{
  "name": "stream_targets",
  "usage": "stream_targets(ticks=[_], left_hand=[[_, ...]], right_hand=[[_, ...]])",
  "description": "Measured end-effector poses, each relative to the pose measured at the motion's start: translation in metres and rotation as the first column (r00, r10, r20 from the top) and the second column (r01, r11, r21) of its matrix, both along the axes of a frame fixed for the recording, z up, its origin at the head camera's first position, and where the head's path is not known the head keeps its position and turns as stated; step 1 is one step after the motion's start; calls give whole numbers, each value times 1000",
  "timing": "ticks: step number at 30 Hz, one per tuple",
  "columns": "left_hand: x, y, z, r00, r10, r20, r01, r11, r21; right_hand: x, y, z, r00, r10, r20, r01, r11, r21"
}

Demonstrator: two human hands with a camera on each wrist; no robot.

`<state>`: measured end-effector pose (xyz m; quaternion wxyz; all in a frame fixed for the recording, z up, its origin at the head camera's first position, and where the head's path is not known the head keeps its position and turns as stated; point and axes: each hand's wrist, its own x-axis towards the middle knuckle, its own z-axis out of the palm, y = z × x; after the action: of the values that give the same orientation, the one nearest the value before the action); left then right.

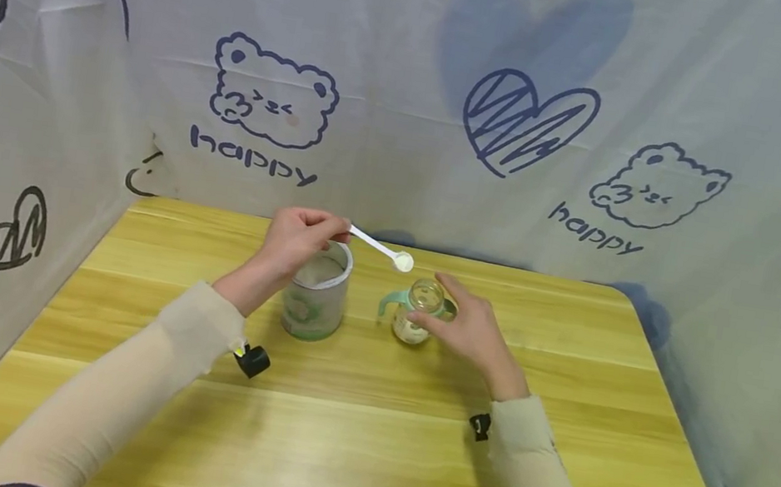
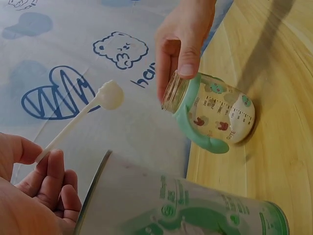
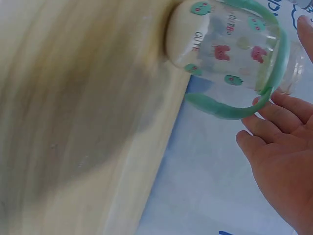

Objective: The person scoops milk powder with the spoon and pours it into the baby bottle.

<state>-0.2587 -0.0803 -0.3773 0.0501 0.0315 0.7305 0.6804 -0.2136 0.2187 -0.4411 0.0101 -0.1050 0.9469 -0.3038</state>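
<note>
A white measuring scoop (image 1: 403, 261) heaped with pale powder is held level in the air by my left hand (image 1: 293, 244), which pinches the end of its handle between thumb and fingers. Below that hand stands an open powder can (image 1: 313, 314), white and green. To its right is a clear baby bottle (image 2: 220, 110), upright and uncapped, with a mint-green handle collar (image 2: 188, 120) and pale contents at the bottom. My right hand (image 1: 472, 327) reaches around the bottle's neck from the right, its fingers fairly straight and loosely spread, thumb right at the collar.
The wooden table (image 1: 344, 455) carries the can and bottle near its back edge. A pale cloth (image 1: 393, 126) printed with bears and hearts hangs behind and at the sides. Small black devices (image 1: 252, 361) sit at both wrists.
</note>
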Motion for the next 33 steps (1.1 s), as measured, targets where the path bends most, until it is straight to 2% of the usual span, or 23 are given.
stream_targets(ticks=[6, 20, 33], left_hand=[[0, 10, 0, 1000, -15, 12, 16, 999, -29], [4, 31, -2, 999, -37, -27, 34, 993, -116], [6, 39, -5, 997, -57, -47, 52, 995, -86]], right_hand=[[1, 6, -6, 1000, -16, 13, 16, 1000, -1], [-1, 7, -13, 1000, -13, -7, 12, 999, -41], [0, 4, -12, 1000, -28, 0, 28, 999, -40]])
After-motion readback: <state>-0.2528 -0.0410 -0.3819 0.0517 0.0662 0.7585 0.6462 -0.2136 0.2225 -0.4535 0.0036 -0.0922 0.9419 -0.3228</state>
